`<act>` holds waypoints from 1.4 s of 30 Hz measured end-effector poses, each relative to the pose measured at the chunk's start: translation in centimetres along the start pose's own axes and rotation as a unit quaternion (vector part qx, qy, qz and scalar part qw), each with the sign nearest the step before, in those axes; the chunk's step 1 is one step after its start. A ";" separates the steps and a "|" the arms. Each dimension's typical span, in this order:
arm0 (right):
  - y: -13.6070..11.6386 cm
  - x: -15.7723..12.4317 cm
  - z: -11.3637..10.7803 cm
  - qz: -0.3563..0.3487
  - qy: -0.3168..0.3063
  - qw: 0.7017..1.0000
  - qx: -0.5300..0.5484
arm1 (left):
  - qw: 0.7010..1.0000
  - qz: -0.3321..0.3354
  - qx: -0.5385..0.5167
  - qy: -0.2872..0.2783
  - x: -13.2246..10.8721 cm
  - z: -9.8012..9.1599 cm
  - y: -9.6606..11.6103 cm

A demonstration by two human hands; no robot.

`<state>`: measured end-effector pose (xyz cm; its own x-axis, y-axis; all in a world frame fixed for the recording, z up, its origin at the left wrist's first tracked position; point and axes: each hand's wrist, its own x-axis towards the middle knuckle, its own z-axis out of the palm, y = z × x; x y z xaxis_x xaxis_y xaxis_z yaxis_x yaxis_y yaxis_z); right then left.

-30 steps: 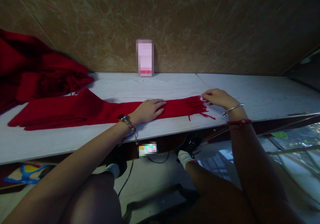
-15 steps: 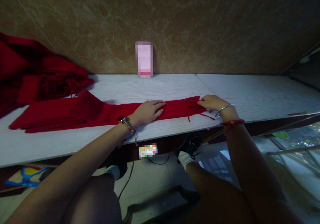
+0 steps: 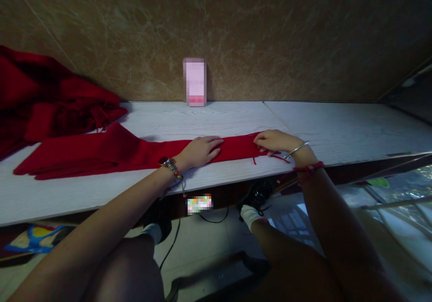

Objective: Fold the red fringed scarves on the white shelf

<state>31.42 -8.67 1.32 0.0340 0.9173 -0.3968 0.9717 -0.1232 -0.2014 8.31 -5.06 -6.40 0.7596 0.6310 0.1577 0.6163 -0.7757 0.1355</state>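
Note:
A long red scarf [image 3: 236,148] lies folded into a narrow band along the white tabletop, its left part stacked in thicker layers. My left hand [image 3: 201,151] rests palm down on the band, fingers stretched out and open. At the scarf's right end my right hand [image 3: 272,141] is closed, its bent fingers gripping the fringed edge. Most of the fringe is hidden beneath that hand; a few loose strands [image 3: 279,158] stick out toward the front edge.
A heap of red fabric [image 3: 67,99] fills the left back. A blurred pink box [image 3: 195,82] stands against the brown marbled wall [image 3: 286,41]. The white tabletop [image 3: 337,131] has its front edge close to my legs. A cable [image 3: 171,243] runs across the floor.
My right hand has moved left, from the fringe tips to where the fringe meets the cloth, and now covers more of it. My left hand stays in place.

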 end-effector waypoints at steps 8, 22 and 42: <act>3.0 0.3 -0.7 0.084 0.034 0.974 -0.209 | 1.000 0.003 0.001 0.008 0.1 0.1 0.0; 1.4 -0.5 -0.6 0.033 -0.014 0.985 -0.168 | 1.000 0.006 -0.006 0.014 -0.1 0.2 -0.1; -3.2 -1.6 2.4 0.003 0.023 0.969 -0.245 | 1.000 0.006 -0.011 0.023 -0.1 0.4 -0.2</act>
<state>27.70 -10.68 0.44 0.0404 0.9345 -0.3537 0.9651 0.0552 0.2560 8.16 -4.99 -6.81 0.7567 0.6211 0.2041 0.6015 -0.7837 0.1552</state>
